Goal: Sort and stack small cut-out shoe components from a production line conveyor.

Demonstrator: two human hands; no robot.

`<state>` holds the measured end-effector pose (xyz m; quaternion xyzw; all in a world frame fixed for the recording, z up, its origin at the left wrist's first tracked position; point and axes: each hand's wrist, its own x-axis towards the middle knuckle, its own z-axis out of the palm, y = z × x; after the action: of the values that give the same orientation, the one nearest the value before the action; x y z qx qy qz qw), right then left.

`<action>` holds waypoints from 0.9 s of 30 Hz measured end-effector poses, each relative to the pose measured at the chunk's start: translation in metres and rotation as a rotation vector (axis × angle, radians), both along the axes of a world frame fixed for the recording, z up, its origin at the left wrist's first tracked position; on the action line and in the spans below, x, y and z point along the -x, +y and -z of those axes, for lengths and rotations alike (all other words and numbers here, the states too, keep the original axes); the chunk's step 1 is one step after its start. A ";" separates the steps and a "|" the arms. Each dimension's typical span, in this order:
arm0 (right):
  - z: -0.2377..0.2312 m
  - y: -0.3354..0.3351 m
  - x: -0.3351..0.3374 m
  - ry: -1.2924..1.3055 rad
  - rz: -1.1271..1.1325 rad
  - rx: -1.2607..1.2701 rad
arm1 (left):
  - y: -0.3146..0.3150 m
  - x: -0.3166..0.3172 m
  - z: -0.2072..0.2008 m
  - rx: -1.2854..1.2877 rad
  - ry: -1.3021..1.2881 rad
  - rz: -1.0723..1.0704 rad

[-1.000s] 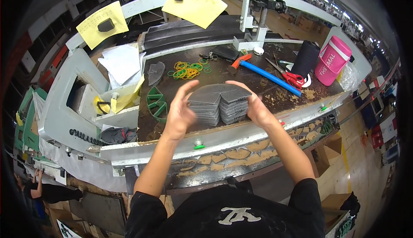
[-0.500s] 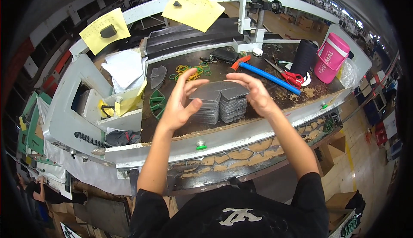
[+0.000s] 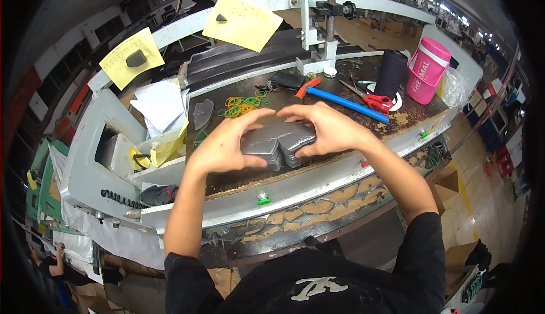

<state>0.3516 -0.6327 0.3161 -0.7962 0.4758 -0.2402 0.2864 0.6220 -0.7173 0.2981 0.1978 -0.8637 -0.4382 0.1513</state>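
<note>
A stack of dark grey, shaped sheet pieces [image 3: 271, 138] stands near the front edge of the worktop, with a notch in its near side. My left hand [image 3: 226, 144] is closed round its left end, thumb along the near side and fingers curled over the far side. Around the right end my right hand [image 3: 329, 129] is closed the same way, its thumb by the notch. Both hands partly cover the stack. Behind them lie yellow and green rubber bands [image 3: 240, 106] and a few loose grey pieces [image 3: 203, 114].
A hammer with a blue handle [image 3: 347, 104], red-handled scissors [image 3: 379, 103], a black thread cone [image 3: 392, 76] and a pink jug [image 3: 427, 71] are at the right. White papers [image 3: 160, 107] fill a side compartment at the left. A white metal frame [image 3: 238, 197] edges the worktop.
My hands have come down and closed round the stack from both sides; before, they hovered around it with fingers apart. The whole view has shifted slightly.
</note>
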 end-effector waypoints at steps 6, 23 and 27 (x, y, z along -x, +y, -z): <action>0.072 0.006 -0.005 -0.774 0.066 -0.009 | 0.023 0.005 0.061 -0.117 0.616 -0.274; 0.059 0.007 0.012 -0.289 0.044 -0.083 | 0.017 -0.008 0.071 -0.079 0.418 -0.230; 0.043 0.005 0.013 -0.164 0.058 -0.090 | 0.017 -0.004 0.049 -0.095 0.229 -0.206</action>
<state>0.3388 -0.6277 0.2736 -0.7460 0.4840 -0.2912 0.3529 0.6257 -0.7008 0.2494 0.2412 -0.7942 -0.4805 0.2832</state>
